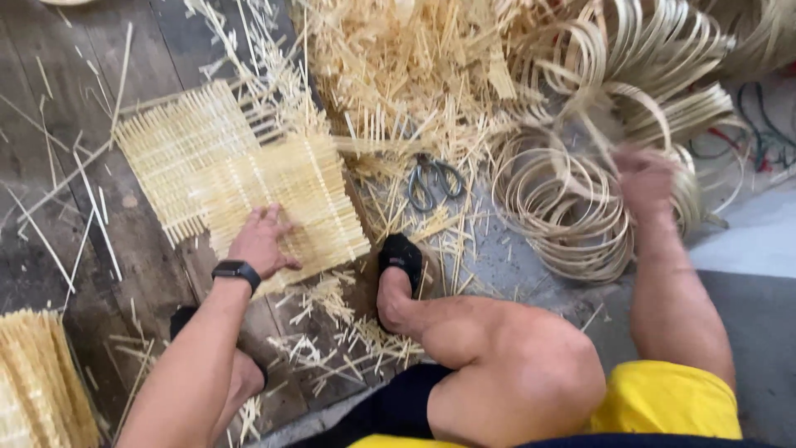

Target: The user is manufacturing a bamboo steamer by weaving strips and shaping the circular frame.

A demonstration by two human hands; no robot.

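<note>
1. A craft workshop for bamboo weaving is showing here, with work going on at floor level on worn, dark wooden floorboards (157,50)
2. Pale offcuts (398,66) are lying heaped and scattered across the boards, as cutting waste does in a working shop
3. Woven mats (249,178) of thin slats are lying flat on the floor, and a further stack of slats (33,382) is sitting at the lower left
4. Coiled strip hoops (564,207) are piling up on the right as stock material
5. Scissors (433,178) are lying among the scraps, and cables (759,137) are trailing at the far right edge
</note>
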